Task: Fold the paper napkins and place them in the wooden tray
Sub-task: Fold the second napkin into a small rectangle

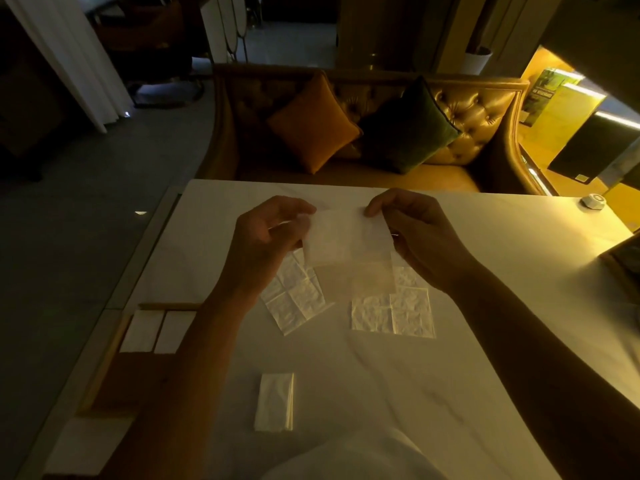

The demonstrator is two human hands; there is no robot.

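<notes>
A thin white paper napkin (346, 237) hangs above the white table (485, 271), held by its two upper corners. My left hand (263, 237) pinches its left side and my right hand (415, 233) pinches its right side. Under it, two unfolded creased napkins lie flat: one (294, 299) tilted at the left, one (394, 310) at the right. A folded napkin (275, 401) lies near the table's front. The wooden tray (121, 375) sits at the table's left edge with two folded napkins (157, 330) in its far end.
A tufted gold sofa (478, 109) with an orange cushion (313, 126) and a dark green cushion (412, 129) stands behind the table. A small round white object (593, 201) sits at the far right corner. A dark object (623, 258) juts in at the right edge.
</notes>
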